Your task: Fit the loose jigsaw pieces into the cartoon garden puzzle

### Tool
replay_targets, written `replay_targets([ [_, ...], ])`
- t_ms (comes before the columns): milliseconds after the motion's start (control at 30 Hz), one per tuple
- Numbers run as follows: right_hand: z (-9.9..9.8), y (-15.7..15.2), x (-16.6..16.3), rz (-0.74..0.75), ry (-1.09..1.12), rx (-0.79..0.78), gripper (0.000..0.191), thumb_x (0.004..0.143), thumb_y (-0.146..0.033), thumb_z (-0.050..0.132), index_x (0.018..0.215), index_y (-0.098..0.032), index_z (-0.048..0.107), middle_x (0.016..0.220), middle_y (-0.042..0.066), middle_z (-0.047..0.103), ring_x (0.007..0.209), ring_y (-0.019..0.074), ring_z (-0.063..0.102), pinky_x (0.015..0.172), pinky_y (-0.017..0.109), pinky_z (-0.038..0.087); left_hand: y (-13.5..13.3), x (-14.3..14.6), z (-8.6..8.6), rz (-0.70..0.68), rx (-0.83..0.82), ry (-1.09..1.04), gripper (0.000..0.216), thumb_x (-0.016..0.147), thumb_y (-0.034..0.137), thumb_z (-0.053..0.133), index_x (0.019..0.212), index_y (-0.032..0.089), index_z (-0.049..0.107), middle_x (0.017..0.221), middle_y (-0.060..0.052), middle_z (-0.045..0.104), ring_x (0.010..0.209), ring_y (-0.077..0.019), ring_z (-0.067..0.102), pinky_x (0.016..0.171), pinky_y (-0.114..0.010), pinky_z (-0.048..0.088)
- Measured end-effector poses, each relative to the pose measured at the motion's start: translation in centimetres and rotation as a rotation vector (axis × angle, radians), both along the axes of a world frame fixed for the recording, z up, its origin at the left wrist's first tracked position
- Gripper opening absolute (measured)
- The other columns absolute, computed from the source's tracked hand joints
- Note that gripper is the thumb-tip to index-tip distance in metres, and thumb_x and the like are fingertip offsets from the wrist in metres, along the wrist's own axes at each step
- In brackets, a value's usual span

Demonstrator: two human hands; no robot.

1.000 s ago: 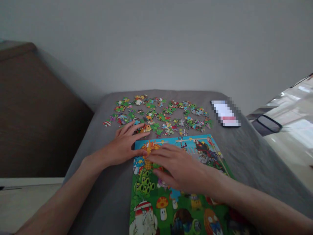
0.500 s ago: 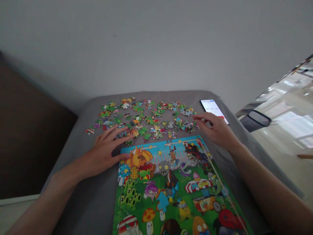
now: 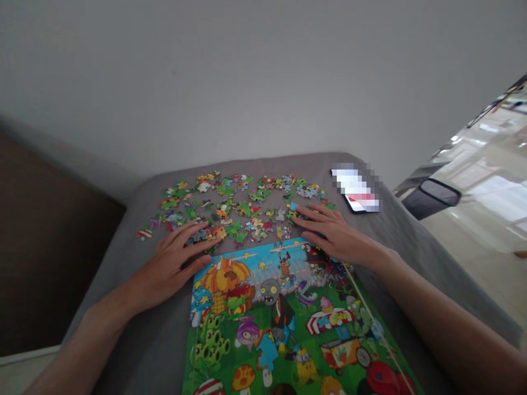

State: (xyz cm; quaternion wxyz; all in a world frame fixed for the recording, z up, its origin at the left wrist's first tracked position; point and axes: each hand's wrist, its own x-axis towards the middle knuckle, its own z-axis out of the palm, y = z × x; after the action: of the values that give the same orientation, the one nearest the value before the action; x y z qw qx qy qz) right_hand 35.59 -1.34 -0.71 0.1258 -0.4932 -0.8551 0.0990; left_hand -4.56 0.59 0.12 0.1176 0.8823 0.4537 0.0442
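left hand (image 3: 173,263): flat, fingers spread, holding nothing, fingertips on the near-left puzzle pieces (image 3: 239,206)
right hand (image 3: 337,236): flat and empty too, fingers on the pieces' right end
pieces: scattered across the grey worktop (image 3: 263,164), just past the picture board (image 3: 280,318)
phone (image 3: 356,189): just beyond the right hand

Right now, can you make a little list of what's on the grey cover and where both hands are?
Surface: grey cover
Picture: colourful cartoon picture sheet, lying flat nearest the person
Pieces: loose puzzle pieces, scattered beyond the sheet
Phone: phone, far right, screen blurred
Left hand: left hand, open, flat at the sheet's top left corner
Right hand: right hand, open, fingers on the rightmost pieces
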Motion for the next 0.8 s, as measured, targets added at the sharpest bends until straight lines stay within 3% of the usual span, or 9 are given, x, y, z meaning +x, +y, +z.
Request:
replay_targets([
  [200, 0.3, 0.0, -0.1, 0.012, 0.009, -0.027, 0.037, 0.101, -0.037, 0.047, 0.136, -0.033, 0.059, 0.155, 0.005, 0.043, 0.145, 0.0323, 0.032, 0.112, 0.065, 0.031, 0.0, -0.2, 0.2, -0.025, -0.026, 0.033, 0.05, 0.098, 0.065, 0.032, 0.141, 0.047, 0.049, 0.161, 0.003, 0.031, 0.146, -0.0333, 0.03, 0.116, -0.059, 0.027],
  [467, 1.0, -0.3, 0.7, -0.029, -0.066, 0.07, 0.033, 0.1, -0.032, 0.048, 0.123, -0.024, 0.071, 0.143, 0.009, 0.057, 0.14, 0.0325, 0.041, 0.111, 0.06, 0.036, -0.2, 0.0, 0.7, -0.023, -0.051, 0.038, 0.055, 0.096, 0.069, 0.03, 0.142, 0.045, 0.049, 0.161, 0.001, 0.031, 0.147, -0.0342, 0.028, 0.116, -0.059, 0.027],
  [633, 1.5, -0.7, -0.2, -0.004, -0.043, 0.043, 0.031, 0.098, -0.028, 0.049, 0.114, -0.02, 0.075, 0.137, 0.011, 0.062, 0.134, 0.0305, 0.049, 0.111, 0.057, 0.038, -0.2, -0.3, 0.5, -0.027, -0.047, 0.033, 0.052, 0.097, 0.067, 0.034, 0.141, 0.045, 0.05, 0.161, 0.001, 0.032, 0.146, -0.0341, 0.029, 0.116, -0.059, 0.027],
  [800, 1.3, -1.1, -0.7, 0.09, 0.044, -0.007, 0.033, 0.098, -0.031, 0.047, 0.113, -0.023, 0.075, 0.14, 0.011, 0.059, 0.129, 0.0276, 0.055, 0.109, 0.052, 0.044, -0.2, 0.0, 0.2, -0.017, 0.058, -0.094, 0.049, 0.1, 0.06, 0.034, 0.136, 0.037, 0.059, 0.151, -0.002, 0.047, 0.14, -0.0292, 0.04, 0.116, -0.054, 0.031],
])
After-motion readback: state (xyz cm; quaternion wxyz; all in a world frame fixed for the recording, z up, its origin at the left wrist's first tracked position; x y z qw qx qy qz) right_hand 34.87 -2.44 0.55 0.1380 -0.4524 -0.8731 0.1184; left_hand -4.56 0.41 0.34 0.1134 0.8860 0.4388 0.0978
